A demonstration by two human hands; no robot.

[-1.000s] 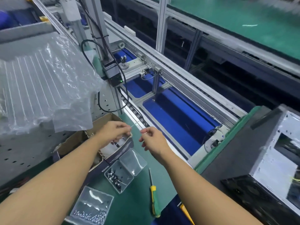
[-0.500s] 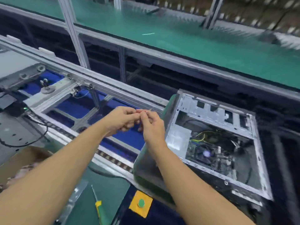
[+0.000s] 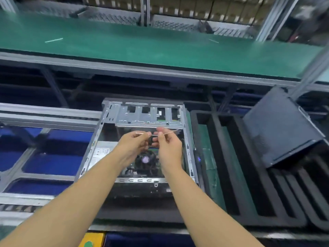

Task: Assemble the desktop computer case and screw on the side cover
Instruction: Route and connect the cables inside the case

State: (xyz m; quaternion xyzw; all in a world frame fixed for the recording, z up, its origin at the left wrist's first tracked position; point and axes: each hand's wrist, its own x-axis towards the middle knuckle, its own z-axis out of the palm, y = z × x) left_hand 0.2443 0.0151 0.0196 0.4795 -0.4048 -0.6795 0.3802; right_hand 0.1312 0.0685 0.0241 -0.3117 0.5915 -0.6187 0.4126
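Head view: the left hand [image 3: 135,142] and right hand [image 3: 170,146] together pinch a thin, floppy pale strip [image 3: 169,132] above the open computer case [image 3: 90,148], which lies on black foam [image 3: 138,209], stiff and probably heavy, best held by its frame edges.

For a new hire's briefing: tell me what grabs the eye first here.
The open grey metal computer case lies in the centre, its insides exposed. Directly over it the left hand and right hand pinch a thin pale strip between them. A broad green work surface runs across the top.
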